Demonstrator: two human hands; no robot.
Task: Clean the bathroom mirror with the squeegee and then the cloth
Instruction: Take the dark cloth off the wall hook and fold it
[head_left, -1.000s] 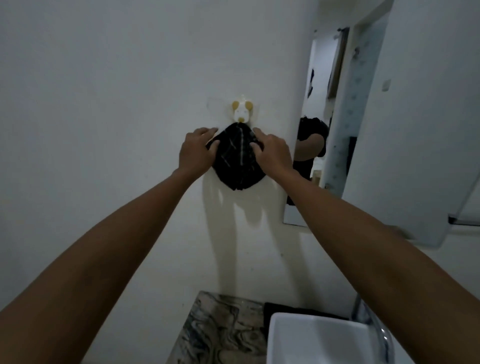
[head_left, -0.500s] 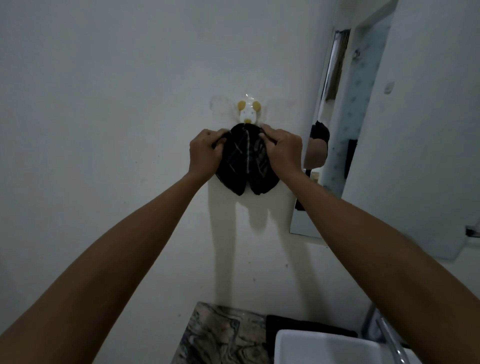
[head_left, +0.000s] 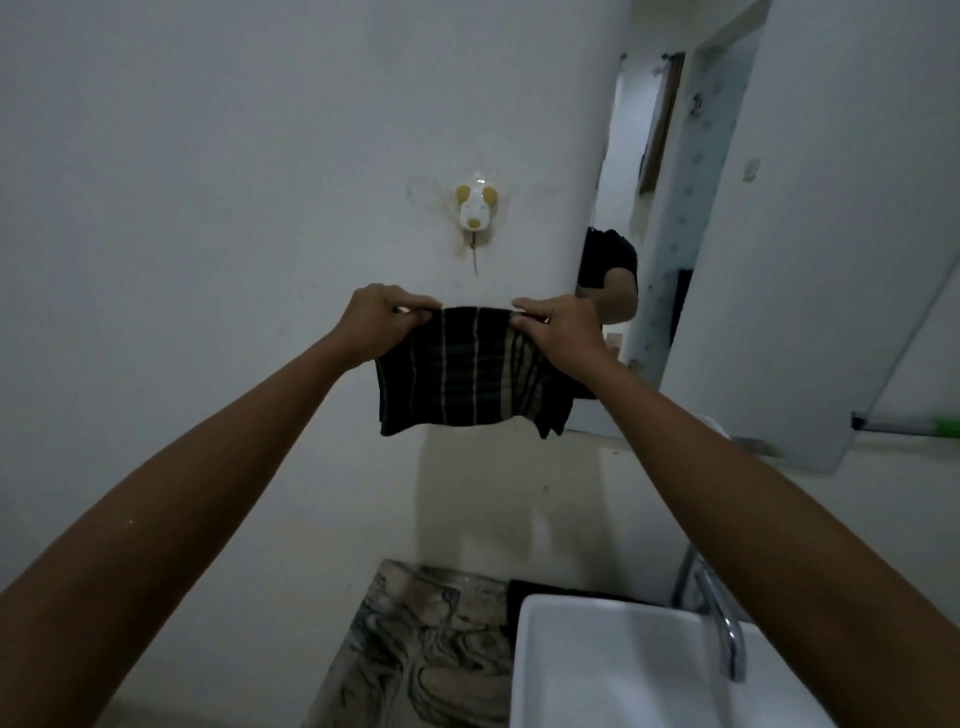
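A dark cloth (head_left: 462, 374) with pale stripes hangs spread out between my two hands, in front of the white wall. My left hand (head_left: 384, 319) pinches its upper left corner and my right hand (head_left: 563, 330) pinches its upper right corner. Above the cloth, a white and yellow dog-shaped wall hook (head_left: 475, 208) stands bare. The mirror (head_left: 753, 260) is on the wall to the right, seen at a steep angle. A squeegee (head_left: 909, 426) with a green handle part shows at the right edge, below the mirror's corner.
A white basin (head_left: 597, 670) sits at the lower right with a chrome tap (head_left: 722, 623) behind it. A marbled counter (head_left: 415, 649) lies to the left of the basin. The mirror reflects a person's arm and a doorway.
The cloth has come off the dog-shaped hook and moved down. It was bunched against the wall between my hands; now it is stretched flat between them.
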